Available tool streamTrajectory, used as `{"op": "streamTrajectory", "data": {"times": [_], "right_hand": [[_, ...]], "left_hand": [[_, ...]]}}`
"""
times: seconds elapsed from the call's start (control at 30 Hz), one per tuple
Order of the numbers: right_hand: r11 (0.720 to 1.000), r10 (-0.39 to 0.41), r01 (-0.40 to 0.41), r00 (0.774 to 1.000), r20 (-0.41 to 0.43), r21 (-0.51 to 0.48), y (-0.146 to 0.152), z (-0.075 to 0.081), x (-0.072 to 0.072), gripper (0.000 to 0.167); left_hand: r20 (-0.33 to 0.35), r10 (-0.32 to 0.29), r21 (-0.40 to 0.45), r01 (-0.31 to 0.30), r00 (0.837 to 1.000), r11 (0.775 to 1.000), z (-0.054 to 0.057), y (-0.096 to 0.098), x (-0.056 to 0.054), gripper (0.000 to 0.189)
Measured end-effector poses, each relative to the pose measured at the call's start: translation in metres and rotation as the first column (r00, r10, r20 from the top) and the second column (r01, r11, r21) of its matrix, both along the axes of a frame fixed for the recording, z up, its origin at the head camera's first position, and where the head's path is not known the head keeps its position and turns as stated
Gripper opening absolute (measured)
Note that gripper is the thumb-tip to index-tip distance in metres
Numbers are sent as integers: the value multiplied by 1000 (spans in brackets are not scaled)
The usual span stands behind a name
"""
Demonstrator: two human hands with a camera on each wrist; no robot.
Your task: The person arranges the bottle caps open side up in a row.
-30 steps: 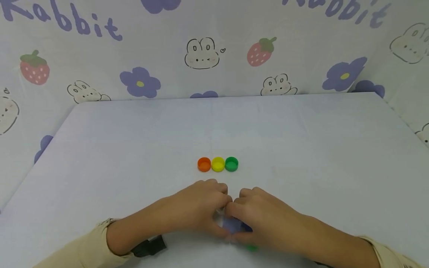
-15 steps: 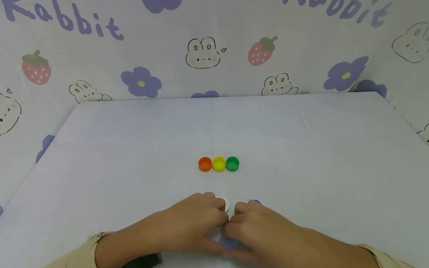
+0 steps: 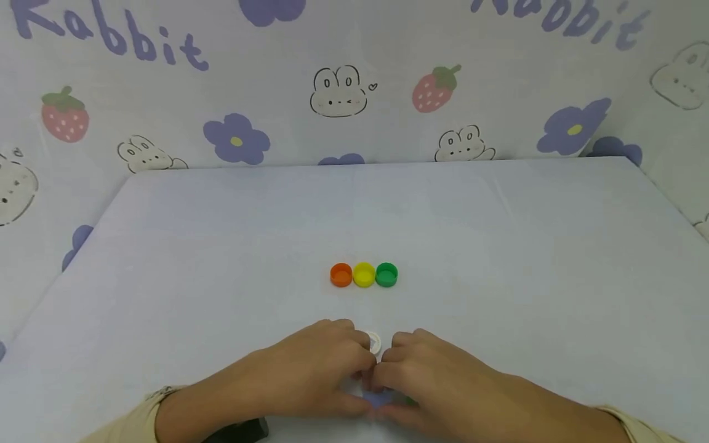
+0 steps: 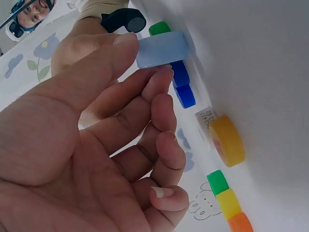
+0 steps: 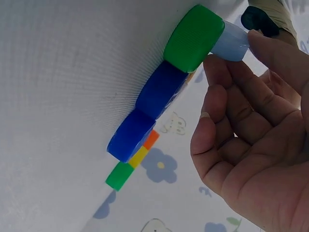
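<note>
Both hands meet near the table's front edge in the head view, around a light blue bottle cap (image 3: 378,398). My left hand (image 3: 324,369) pinches it between thumb and fingertips. From the other side, the thumb and fingers of my right hand (image 3: 443,375) pinch the same cap. A green cap (image 5: 194,38) stands right beside it in the right wrist view. Two dark blue caps, one nearer (image 5: 161,95) and one farther (image 5: 131,135), continue that row. A white cap (image 3: 375,343) shows just beyond my left fingers. The left wrist view has a yellow-orange cap (image 4: 228,141) close to my fingers.
Farther back, an orange cap (image 3: 341,275), a yellow cap (image 3: 364,275) and a green cap (image 3: 386,275) sit side by side on the white table (image 3: 221,258). A patterned cloth (image 3: 288,80) rises behind. Dark wrist gear (image 3: 238,431) shows under the left forearm.
Over the last second both hands have moved slightly toward the front edge, bringing the white cap into view. A purple-blue edge seen past the right hand half a second ago is now hidden.
</note>
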State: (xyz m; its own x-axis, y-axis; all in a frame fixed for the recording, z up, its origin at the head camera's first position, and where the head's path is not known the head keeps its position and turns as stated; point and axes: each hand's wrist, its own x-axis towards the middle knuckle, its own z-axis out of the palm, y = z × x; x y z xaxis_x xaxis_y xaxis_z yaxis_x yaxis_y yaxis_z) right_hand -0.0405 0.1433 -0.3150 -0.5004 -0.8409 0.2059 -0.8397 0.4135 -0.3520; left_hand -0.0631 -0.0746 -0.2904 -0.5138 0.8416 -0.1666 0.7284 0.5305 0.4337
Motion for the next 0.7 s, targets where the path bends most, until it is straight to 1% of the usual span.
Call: {"op": "streamTrajectory", "data": {"times": [0.07,0.17,0.27,0.43,0.7], "right_hand": [[1000,4,-4,1000,12,-6,0,0,0,15],[1000,-1,1,999,37,5,1,0,-1,17],[1000,-9,8,998,56,18,1,0,-2,18],[1000,-10,9,996,83,15,1,-1,-3,17],[1000,2,-4,993,117,22,1,1,-3,17]], "left_hand": [[13,-2,3,2,1000,1000,0,1,0,19],[15,-5,-3,5,1000,1000,-1,2,-2,20],[4,-5,-11,5,1000,1000,-1,3,-3,22],[-1,-8,2,8,1000,1000,-4,3,-3,22],[16,-23,12,23,1000,1000,-7,5,-4,23]]}}
